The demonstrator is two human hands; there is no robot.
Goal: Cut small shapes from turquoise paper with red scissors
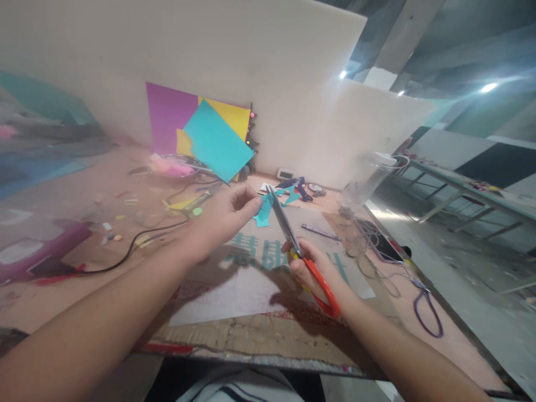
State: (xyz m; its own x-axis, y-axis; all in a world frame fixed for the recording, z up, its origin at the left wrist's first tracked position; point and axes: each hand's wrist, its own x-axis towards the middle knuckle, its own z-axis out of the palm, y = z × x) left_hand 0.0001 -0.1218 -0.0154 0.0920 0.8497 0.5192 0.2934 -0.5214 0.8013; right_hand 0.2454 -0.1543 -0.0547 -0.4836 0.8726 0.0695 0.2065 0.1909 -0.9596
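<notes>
Teal Chinese characters on white sheet; 慧 and 康 readable.
Next in the row: mostly behind right hand; teal strokes at far right, partial, character unclear. Reddish print along sheet's lower part: illegible, can't tell if on it or showing through. Small display unit by back panel: no digits legible.

Lamps glare upper right; view's hazy. Soft shadow falls on sheet below right hand. Left edge smears.
</notes>
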